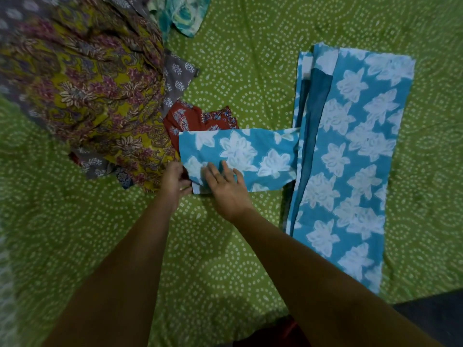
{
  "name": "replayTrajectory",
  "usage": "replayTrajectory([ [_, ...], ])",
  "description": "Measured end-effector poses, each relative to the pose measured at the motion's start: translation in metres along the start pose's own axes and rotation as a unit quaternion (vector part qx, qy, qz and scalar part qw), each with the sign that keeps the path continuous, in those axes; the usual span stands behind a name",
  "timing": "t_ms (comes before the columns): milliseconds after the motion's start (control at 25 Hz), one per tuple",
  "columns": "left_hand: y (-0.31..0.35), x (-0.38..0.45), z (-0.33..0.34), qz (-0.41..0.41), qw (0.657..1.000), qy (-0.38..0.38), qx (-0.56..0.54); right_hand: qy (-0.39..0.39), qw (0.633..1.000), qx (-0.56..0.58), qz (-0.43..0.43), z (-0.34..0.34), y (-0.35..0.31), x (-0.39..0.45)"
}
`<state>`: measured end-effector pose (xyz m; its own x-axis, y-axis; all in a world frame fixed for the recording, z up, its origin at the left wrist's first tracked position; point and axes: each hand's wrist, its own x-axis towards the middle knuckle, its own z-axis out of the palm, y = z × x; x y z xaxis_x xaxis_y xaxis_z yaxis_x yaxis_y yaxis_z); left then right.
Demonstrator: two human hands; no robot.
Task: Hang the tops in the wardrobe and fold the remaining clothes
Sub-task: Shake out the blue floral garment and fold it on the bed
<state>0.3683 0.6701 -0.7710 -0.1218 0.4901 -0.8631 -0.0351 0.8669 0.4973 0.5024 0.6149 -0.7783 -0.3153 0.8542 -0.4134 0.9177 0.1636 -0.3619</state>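
Both arms are stretched over the bed [225,246]. Blue top [350,151] is laid at 2 o'clock, half folded; its sleeve [240,156] is pinched by left hand [174,180], pressed by right hand [225,189], fingers flat. Pile [82,83] at 10 o'clock is left unfolded.

Blue top [350,151] (wht flowers), grn sheet [225,246].

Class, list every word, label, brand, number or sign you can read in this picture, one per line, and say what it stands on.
None: no readable text shows. The blue floral garment, the pile of printed clothes and the green bedsheet carry only patterns: flowers, paisley, dotted circles.
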Motion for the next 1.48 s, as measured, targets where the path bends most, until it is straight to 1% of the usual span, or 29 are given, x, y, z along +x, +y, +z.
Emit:
replayTrajectory([
  [40,0.004,0.003,0.002,-0.014,0.999,0.01,-0.026,0.061,0.998,0.013,-0.012,-0.002,0.007,-0.003],
  [80,0.008,0.005,0.006,-0.016,0.999,0.021,-0.03,0.114,0.993,0.037,-0.009,-0.008,0.018,-0.005],
  [120,0.012,0.007,0.008,-0.015,0.999,0.041,-0.015,0.149,0.987,0.059,0.02,-0.016,0.033,-0.005],
  [160,0.012,0.013,0.009,-0.009,0.997,0.068,0.026,0.177,0.979,0.066,0.074,-0.025,0.051,-0.004],
  [200,0.011,0.016,0.01,-0.007,0.995,0.08,0.063,0.21,0.966,0.046,0.14,-0.034,0.071,0.0],
  [240,0.01,0.019,0.01,-0.003,0.994,0.069,0.085,0.232,0.951,0.013,0.204,-0.044,0.094,0.007],
  [280,0.009,0.02,0.01,-0.003,0.994,0.051,0.096,0.225,0.939,-0.018,0.259,-0.053,0.115,0.012],
  [320,0.008,0.02,0.01,-0.008,0.995,0.031,0.1,0.193,0.934,-0.036,0.298,-0.061,0.135,0.018],
  [360,0.007,0.02,0.008,-0.019,0.995,0.011,0.102,0.145,0.939,-0.05,0.308,-0.067,0.151,0.023],
  [440,0.002,0.024,0.001,-0.031,0.994,-0.03,0.101,0.043,0.959,-0.08,0.268,-0.079,0.173,0.032],
  [520,-0.003,0.026,-0.007,-0.033,0.995,-0.052,0.074,-0.014,0.972,-0.078,0.219,-0.087,0.183,0.04],
  [600,-0.007,0.026,-0.013,-0.035,0.996,-0.066,0.052,-0.046,0.979,-0.037,0.198,-0.088,0.18,0.045],
  [680,-0.011,0.024,-0.014,-0.016,0.994,-0.084,0.069,-0.062,0.982,-0.012,0.177,-0.084,0.176,0.047],
  [760,-0.014,0.021,-0.013,0.0,0.991,-0.088,0.097,-0.061,0.985,-0.025,0.158,-0.082,0.174,0.048],
  [840,-0.016,0.019,-0.013,0.007,0.991,-0.081,0.104,-0.062,0.982,-0.06,0.168,-0.086,0.175,0.053],
  [880,-0.016,0.017,-0.012,0.013,0.991,-0.08,0.103,-0.05,0.981,-0.064,0.176,-0.088,0.175,0.058],
  [920,-0.017,0.017,-0.013,0.023,0.991,-0.077,0.103,-0.024,0.982,-0.043,0.182,-0.091,0.176,0.062],
  [1000,-0.021,0.018,-0.014,0.051,0.988,-0.079,0.12,0.025,0.982,0.037,0.186,-0.096,0.174,0.07],
  [1080,-0.023,0.017,-0.013,0.074,0.985,-0.072,0.142,0.059,0.978,0.082,0.182,-0.095,0.171,0.071],
  [1120,-0.024,0.016,-0.013,0.076,0.985,-0.062,0.145,0.09,0.974,0.1,0.184,-0.093,0.169,0.066],
  [1160,-0.025,0.017,-0.012,0.075,0.987,-0.054,0.133,0.143,0.963,0.122,0.194,-0.089,0.167,0.056],
  [1200,-0.026,0.016,-0.01,0.067,0.99,-0.051,0.109,0.217,0.941,0.142,0.217,-0.082,0.166,0.043],
  [1240,-0.027,0.015,-0.008,0.056,0.994,-0.05,0.082,0.291,0.908,0.153,0.261,-0.071,0.168,0.026],
  [1280,-0.025,0.012,-0.006,0.045,0.996,-0.051,0.066,0.334,0.869,0.153,0.331,-0.056,0.171,0.006],
  [1320,-0.025,0.01,-0.005,0.038,0.996,-0.05,0.061,0.325,0.837,0.153,0.412,-0.041,0.172,-0.015],
  [1360,-0.024,0.009,-0.004,0.034,0.996,-0.049,0.065,0.274,0.816,0.165,0.481,-0.025,0.17,-0.03],
  [1400,-0.024,0.009,-0.004,0.035,0.996,-0.046,0.071,0.209,0.809,0.19,0.515,-0.012,0.163,-0.039],
  [1440,-0.022,0.008,-0.004,0.039,0.995,-0.042,0.078,0.149,0.82,0.213,0.51,-0.001,0.153,-0.041],
  [1480,-0.02,0.007,-0.003,0.043,0.995,-0.04,0.079,0.093,0.85,0.209,0.474,0.006,0.139,-0.037],
])
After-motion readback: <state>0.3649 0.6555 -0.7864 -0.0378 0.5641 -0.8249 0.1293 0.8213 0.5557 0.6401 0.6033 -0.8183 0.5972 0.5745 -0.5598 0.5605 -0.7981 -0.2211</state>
